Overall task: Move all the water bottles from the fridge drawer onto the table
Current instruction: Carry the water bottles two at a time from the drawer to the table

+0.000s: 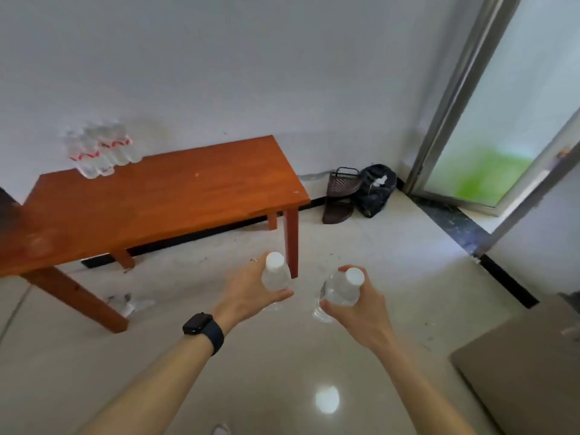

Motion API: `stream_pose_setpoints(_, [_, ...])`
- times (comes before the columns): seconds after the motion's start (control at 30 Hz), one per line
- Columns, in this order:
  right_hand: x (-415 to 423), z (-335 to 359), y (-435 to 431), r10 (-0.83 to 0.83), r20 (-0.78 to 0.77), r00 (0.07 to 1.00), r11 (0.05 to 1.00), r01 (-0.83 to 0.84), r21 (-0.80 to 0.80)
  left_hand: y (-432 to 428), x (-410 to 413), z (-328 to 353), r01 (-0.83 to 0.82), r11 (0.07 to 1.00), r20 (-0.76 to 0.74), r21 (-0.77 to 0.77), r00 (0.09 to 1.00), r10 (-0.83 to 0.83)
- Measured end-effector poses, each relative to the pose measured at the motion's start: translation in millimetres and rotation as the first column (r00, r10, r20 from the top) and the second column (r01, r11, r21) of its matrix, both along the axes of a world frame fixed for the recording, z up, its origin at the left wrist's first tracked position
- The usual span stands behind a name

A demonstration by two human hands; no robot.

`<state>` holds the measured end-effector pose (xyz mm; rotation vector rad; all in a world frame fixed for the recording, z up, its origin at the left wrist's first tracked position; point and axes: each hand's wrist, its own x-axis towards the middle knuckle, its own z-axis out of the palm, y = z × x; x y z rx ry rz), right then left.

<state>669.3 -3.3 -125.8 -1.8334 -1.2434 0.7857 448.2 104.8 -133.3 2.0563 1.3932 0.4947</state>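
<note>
Bottles (276,276) — two held, cluster (100,152) uncounted

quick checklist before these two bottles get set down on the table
1. Left hand grips its bottle: ok, fingers wrap the body and the cap points up.
2. Right hand grips its bottle: ok, though this one is tilted.
3. Caps on both: ok, a white cap shows on each.
4. Free room on the table: ok, most of the top is bare; the bottles already there stand grouped at the far left corner by the wall.
5. Bottles over the table: not ok, both are over the floor, short of the near edge.
6. Fridge drawer emptied: cannot tell, it is out of view.
</note>
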Motion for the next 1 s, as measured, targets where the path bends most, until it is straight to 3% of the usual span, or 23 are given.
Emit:
stream_pose_setpoints(0.43, [-293, -17, 224, 0.317, -0.019, 0.948, 0.948, -0.318, -0.026, 146, -325, 11, -0.293, 0.955, -0.046, -0.046, 0.956, 0.291])
stream_pose_setpoints(0.67, [-364, -34, 332, 0.410, 0.007, 0.912, 0.910, -0.408, -0.079, 238, -399, -12, -0.395, 0.917, -0.031, -0.048, 0.918, 0.394])
stream_pose_setpoints(1.0, [-430, -55, 512, 0.472, -0.067, 0.879, 0.865, -0.476, -0.160, 396, -453, -46, -0.468, 0.864, 0.009, -0.184, 0.879, 0.478])
